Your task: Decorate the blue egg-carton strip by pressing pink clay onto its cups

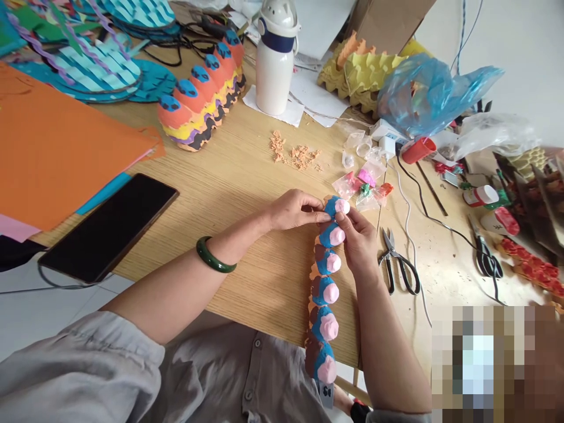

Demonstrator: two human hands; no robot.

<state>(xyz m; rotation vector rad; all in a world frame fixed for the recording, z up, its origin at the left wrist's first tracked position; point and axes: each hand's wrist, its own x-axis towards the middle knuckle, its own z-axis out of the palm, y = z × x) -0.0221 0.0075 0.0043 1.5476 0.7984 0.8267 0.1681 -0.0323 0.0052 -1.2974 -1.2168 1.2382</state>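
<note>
A long painted egg-carton strip (pixel 324 294) with blue cups and pink tips lies across the wooden table (pixel 247 176) toward me. My left hand (pixel 293 210), with a green bangle on the wrist, pinches the far end cup. My right hand (pixel 359 238) grips the same end from the other side, thumb and finger pressed on the pink tip. Both hands are closed on the strip.
A dark phone (pixel 110 226) and orange paper (pixel 57 147) lie at left. A finished orange and blue carton piece (pixel 200 100), a white bottle (pixel 275 59), paper scraps (pixel 295 154), small bags (pixel 363 185), scissors (pixel 399 264), cables and a blue plastic bag (pixel 429 91) surround the work.
</note>
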